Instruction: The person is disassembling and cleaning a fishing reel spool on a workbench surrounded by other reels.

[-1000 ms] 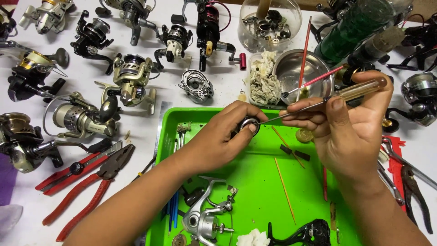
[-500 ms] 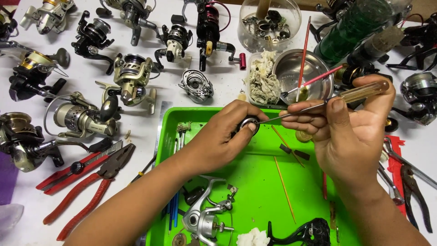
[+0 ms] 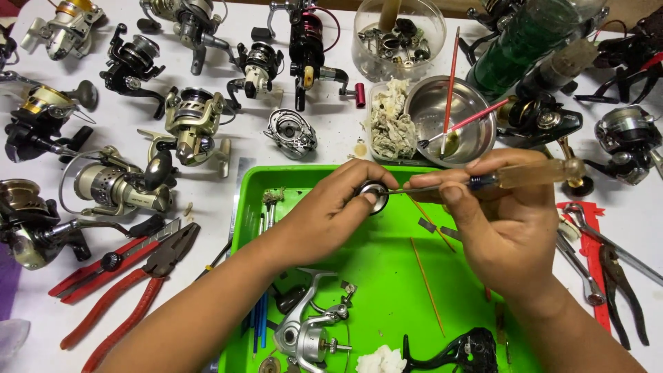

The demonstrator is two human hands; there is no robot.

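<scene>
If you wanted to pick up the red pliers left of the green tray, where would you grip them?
Probably by the two red handles of the pliers, coming from above: they lie flat on the table, handles spread toward the near left, the dark head pointing toward the tray. The red knife lies close alongside.

Bright green tray (image 3: 387, 276) sat on white table (image 3: 331, 148). In tray: silver reel body (image 3: 307, 331), black reel frame (image 3: 459, 352), white wad (image 3: 380, 360), thin orange stick (image 3: 427, 284). Left of tray: red-handled pliers (image 3: 131, 280), red utility knife (image 3: 103, 266). Fishing reels (image 3: 190, 124) lay across table's left and top. Behind tray: steel bowl (image 3: 449, 121), clear tub of small parts (image 3: 397, 31), dark green bottle (image 3: 528, 41).
</scene>
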